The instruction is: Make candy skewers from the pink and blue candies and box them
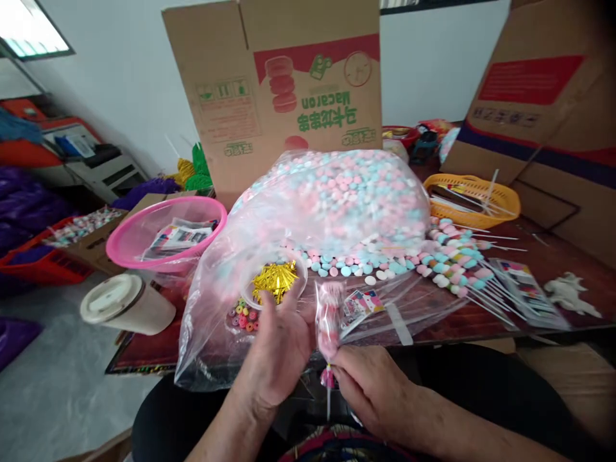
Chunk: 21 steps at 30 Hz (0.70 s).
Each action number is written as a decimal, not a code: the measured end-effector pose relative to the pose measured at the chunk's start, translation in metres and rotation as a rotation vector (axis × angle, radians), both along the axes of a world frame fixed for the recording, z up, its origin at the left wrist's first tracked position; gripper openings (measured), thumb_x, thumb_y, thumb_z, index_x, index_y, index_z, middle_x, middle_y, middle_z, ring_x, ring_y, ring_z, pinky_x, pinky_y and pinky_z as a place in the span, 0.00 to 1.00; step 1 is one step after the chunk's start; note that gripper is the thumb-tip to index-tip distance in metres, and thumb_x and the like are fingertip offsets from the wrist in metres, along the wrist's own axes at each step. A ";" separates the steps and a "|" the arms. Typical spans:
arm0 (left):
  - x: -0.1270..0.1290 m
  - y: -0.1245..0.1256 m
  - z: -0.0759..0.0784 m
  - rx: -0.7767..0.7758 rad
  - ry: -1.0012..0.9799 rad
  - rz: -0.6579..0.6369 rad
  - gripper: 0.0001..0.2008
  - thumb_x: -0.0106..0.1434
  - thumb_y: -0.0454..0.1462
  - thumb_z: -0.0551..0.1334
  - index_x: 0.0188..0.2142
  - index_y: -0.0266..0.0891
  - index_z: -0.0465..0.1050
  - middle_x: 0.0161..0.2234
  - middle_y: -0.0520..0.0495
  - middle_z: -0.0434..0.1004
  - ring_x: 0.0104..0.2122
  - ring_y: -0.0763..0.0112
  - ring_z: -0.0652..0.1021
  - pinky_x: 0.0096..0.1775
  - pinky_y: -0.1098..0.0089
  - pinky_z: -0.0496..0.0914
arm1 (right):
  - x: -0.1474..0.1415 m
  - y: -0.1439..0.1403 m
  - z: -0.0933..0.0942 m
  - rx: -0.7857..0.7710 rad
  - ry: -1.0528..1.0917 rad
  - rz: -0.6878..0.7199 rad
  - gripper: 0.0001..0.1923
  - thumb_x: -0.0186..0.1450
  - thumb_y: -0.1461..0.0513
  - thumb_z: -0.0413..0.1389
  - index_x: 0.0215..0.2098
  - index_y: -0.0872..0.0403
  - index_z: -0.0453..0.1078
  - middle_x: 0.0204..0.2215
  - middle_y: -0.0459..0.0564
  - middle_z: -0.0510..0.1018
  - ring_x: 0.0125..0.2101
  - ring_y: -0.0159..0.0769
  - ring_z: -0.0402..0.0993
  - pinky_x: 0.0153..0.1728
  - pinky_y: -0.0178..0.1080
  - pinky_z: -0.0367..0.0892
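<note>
In front of the candy bag (337, 192), the right grip (380, 390) pinches the wrapped candy stick (330, 317), likely keeping it upright, the left grip (283, 353) spread wide.

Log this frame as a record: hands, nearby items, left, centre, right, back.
left hand: open, beside wrapped skewer; contact unclear
right hand: gripping wrapped skewer near its tied neck
nearby: gold strips, coloured rings
left: pink basin, lidded cup
centre: clear bag, pastel candies
right: candy skewers, yellow basket
back: printed carton
</note>
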<state>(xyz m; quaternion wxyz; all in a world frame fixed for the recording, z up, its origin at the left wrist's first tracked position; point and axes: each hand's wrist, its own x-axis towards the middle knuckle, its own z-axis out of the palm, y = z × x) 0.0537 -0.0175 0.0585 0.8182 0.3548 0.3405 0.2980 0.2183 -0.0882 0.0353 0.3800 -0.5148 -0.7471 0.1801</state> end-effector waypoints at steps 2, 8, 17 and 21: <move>-0.003 0.007 0.006 0.069 0.008 -0.017 0.47 0.50 0.70 0.38 0.49 0.40 0.71 0.23 0.44 0.76 0.32 0.57 0.78 0.40 0.57 0.69 | 0.002 0.003 -0.005 -0.286 0.322 -0.139 0.13 0.64 0.62 0.44 0.22 0.53 0.58 0.18 0.42 0.65 0.20 0.29 0.59 0.22 0.33 0.55; 0.012 -0.008 -0.018 0.240 0.363 -0.247 0.25 0.57 0.56 0.57 0.39 0.39 0.77 0.34 0.45 0.79 0.42 0.60 0.76 0.45 0.63 0.69 | -0.016 0.003 -0.006 -0.517 0.881 -0.147 0.14 0.62 0.56 0.52 0.21 0.54 0.60 0.17 0.40 0.62 0.20 0.25 0.56 0.22 0.31 0.54; 0.061 -0.021 -0.047 0.255 0.377 -0.023 0.23 0.59 0.54 0.57 0.34 0.37 0.75 0.35 0.44 0.78 0.37 0.64 0.76 0.42 0.68 0.69 | -0.006 -0.002 -0.038 -0.918 1.392 0.148 0.24 0.59 0.42 0.51 0.19 0.51 0.55 0.06 0.34 0.53 0.07 0.24 0.42 0.10 0.30 0.47; 0.088 -0.022 -0.055 0.613 0.677 -0.105 0.23 0.61 0.53 0.53 0.21 0.39 0.71 0.20 0.47 0.72 0.25 0.65 0.72 0.33 0.67 0.67 | 0.032 -0.016 -0.044 -0.448 0.902 -0.286 0.20 0.57 0.45 0.55 0.28 0.54 0.67 0.21 0.44 0.71 0.22 0.29 0.65 0.26 0.34 0.64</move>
